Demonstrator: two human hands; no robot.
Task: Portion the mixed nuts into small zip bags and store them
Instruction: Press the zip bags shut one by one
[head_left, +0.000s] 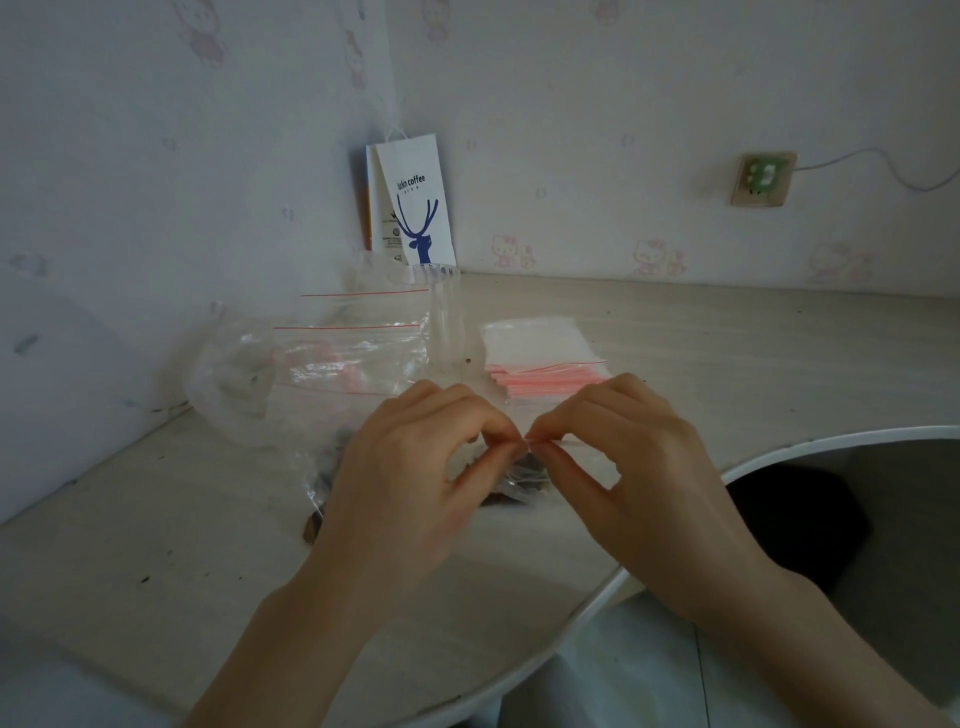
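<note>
Carefully, my left hand and right hand pinch the small bag, before the coffee bag; uneven pressing could spill nuts.

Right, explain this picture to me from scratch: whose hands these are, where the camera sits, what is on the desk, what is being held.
No machine here: these are a person's two bare hands, seen from one camera worn on the head, looking forward and down. The left hand and right hand each pinch the top edge of a small clear zip bag with dark nuts inside. On the pale wooden desk lie a stack of small clear bags with pink strips, larger clear zip bags with red lines and a crumpled clear plastic bag. A white paper coffee bag with a blue deer stands in the corner.
</note>
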